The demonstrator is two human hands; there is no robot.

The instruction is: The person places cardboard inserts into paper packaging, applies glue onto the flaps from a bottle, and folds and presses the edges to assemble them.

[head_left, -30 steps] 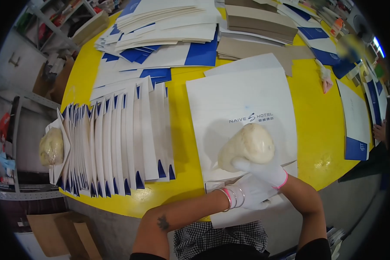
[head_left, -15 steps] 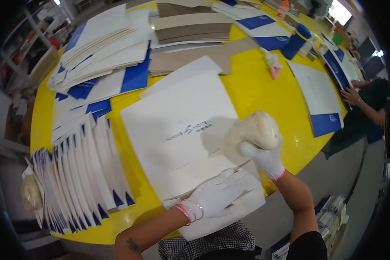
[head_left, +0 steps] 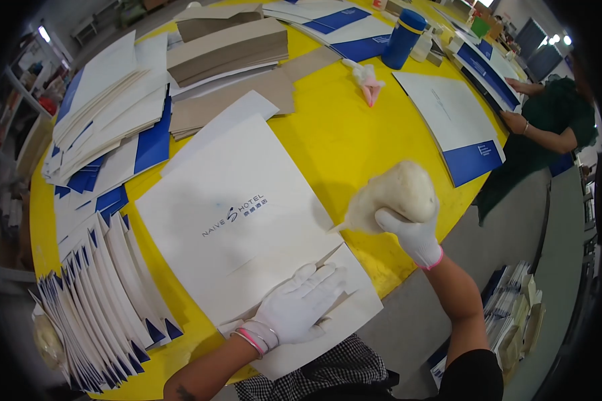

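A white paper bag (head_left: 247,167) printed with a hotel name lies flat before me, its near flap (head_left: 328,327) folded out at the table's edge. My left hand (head_left: 301,304), in a white glove, rests flat on the bag by the fold with its fingers stretched out. My right hand (head_left: 415,234), also gloved, is wrapped round a cream-coloured squeeze bottle (head_left: 398,190). Its pointed nozzle aims left, near the bag's right edge; I cannot tell whether the tip touches the paper.
Folded white bags (head_left: 107,281) stand in a row at left. Behind are stacked white bags (head_left: 107,107) and brown card sheets (head_left: 227,50). A blue container (head_left: 403,40), a pinkish cloth (head_left: 368,83) and another bag (head_left: 448,120) lie right. A person in green (head_left: 548,127) handles a bag.
My view has shifted, so the bag and stacks appear further left. The right hand with the squeeze bottle now sits beside the bag's right edge; the left hand stays flat on the fold.
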